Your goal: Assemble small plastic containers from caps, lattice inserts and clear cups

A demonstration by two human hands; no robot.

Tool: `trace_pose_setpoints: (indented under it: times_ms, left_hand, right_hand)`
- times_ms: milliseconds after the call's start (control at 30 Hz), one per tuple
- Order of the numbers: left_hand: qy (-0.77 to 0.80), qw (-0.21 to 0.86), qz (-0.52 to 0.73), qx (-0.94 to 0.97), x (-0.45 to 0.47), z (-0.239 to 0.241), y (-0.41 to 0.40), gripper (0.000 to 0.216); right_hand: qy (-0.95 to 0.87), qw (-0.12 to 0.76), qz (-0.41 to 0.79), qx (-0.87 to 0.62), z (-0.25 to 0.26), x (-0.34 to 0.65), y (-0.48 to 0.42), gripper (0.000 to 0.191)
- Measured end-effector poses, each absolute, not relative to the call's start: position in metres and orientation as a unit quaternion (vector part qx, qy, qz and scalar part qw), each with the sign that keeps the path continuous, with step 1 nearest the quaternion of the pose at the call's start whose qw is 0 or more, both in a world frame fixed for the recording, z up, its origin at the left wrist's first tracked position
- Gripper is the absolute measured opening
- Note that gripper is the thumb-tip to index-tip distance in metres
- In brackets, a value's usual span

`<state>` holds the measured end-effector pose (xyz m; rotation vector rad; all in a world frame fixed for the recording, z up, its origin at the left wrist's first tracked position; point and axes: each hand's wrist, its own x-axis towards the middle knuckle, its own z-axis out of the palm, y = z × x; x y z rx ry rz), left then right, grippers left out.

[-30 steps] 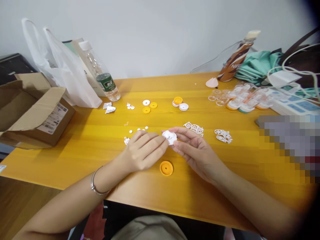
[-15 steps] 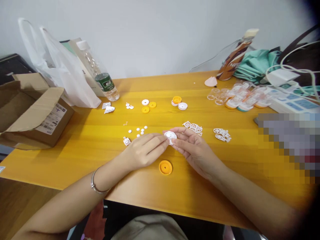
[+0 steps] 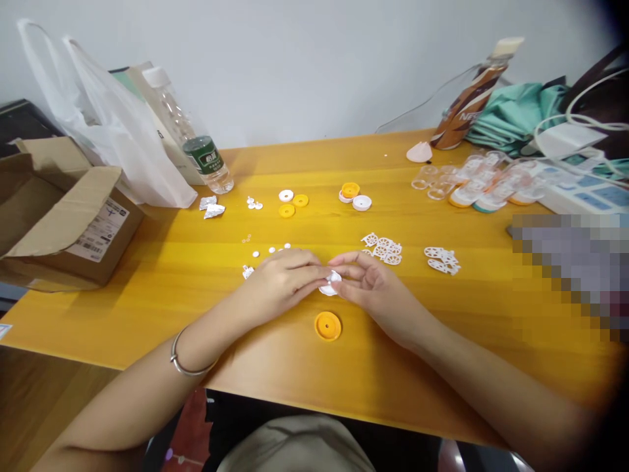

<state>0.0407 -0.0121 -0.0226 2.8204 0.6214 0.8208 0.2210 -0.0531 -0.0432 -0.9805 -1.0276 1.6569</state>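
Both my hands meet over the middle of the yellow table (image 3: 147,308) around a small white round plastic part (image 3: 329,284). My left hand (image 3: 278,286), with a silver bracelet on its wrist, pinches the part from the left with closed fingers. My right hand (image 3: 372,286) grips it from the right, fingers curled. The part is mostly hidden between the fingertips. An orange disc (image 3: 327,326) lies on the table just in front of the hands. Small white buttons (image 3: 270,250) lie scattered behind my left hand.
White gear-like pieces (image 3: 384,248) and more of them (image 3: 441,259) lie right of the hands. Orange and white caps (image 3: 354,195) sit further back. A water bottle (image 3: 199,147), plastic bag (image 3: 113,124) and cardboard box (image 3: 59,210) stand left. Clear cups (image 3: 479,183), a power strip and cloth crowd the right.
Both hands have lowered the white part closer to the table and closed in around it, hiding more of it. The camera view has shifted slightly.
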Motion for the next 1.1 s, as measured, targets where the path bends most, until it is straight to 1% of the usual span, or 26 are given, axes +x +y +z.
trace_pose_setpoints:
  times_ms: [100, 200, 367, 500, 733, 900, 1100]
  left_hand:
    - [0.179, 0.003, 0.249, 0.952, 0.036, -0.021, -0.011, 0.015]
    - [0.161, -0.04, 0.243, 0.956, 0.034, -0.018, -0.009, 0.015]
    - [0.143, -0.076, 0.255, 0.953, 0.033, -0.017, -0.006, 0.012]
    - [0.124, -0.086, 0.276, 0.949, 0.031, -0.018, -0.007, 0.015]
    - [0.035, -0.16, 0.239, 0.957, 0.031, -0.007, -0.015, 0.009]
    - [0.039, -0.171, 0.212, 0.961, 0.031, -0.005, -0.016, 0.012]
    - [0.051, -0.168, 0.234, 0.956, 0.03, -0.006, -0.015, 0.013]
  right_hand:
    - [-0.434, 0.458, 0.666, -0.398, -0.042, 0.221, -0.055, 0.022]
    - [-0.446, 0.459, 0.658, -0.398, -0.041, 0.221, -0.055, 0.02]
    - [-0.434, 0.465, 0.658, -0.403, -0.039, 0.221, -0.056, 0.018]
    - [-0.423, 0.478, 0.663, -0.391, -0.037, 0.221, -0.057, 0.02]
    - [-0.414, 0.492, 0.66, -0.389, -0.036, 0.221, -0.058, 0.02]
    - [-0.404, 0.494, 0.665, -0.387, -0.038, 0.222, -0.059, 0.02]
    - [-0.387, 0.509, 0.664, -0.387, -0.032, 0.222, -0.06, 0.02]
